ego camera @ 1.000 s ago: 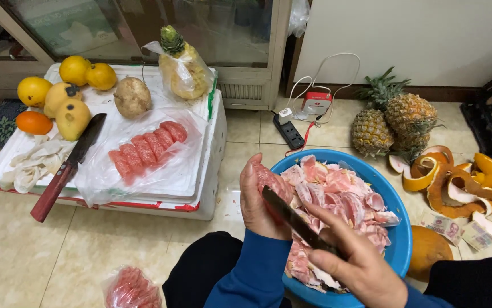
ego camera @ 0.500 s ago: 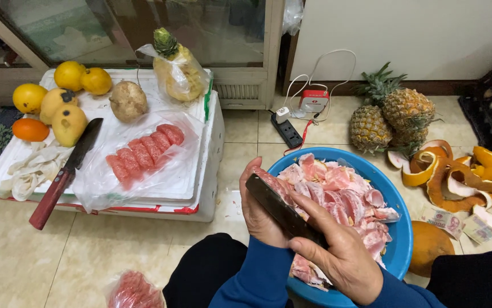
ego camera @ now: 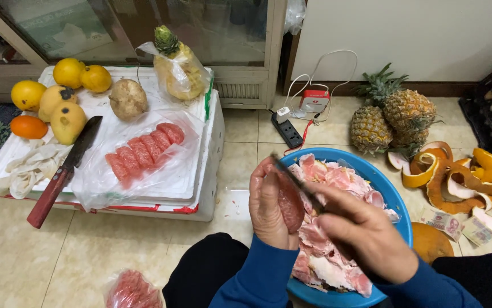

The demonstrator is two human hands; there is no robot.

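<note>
Single head-worn view, looking steeply down from above the person's lap, hands (ego camera: 326, 222) and blue basin (ego camera: 397, 199) close at the lower centre, tiled floor (ego camera: 86, 256) beyond, white foam box (ego camera: 212, 148) farther left, cabinet and wall across the top edge

Pink fruit segments (ego camera: 145, 149), blue basin (ego camera: 393, 199), red-handled knife (ego camera: 63, 171), orange peels (ego camera: 457, 174)

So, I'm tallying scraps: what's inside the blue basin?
The blue basin holds pink-and-white pomelo membrane scraps. The hands and the scraps themselves hide whatever lies beneath.
</note>
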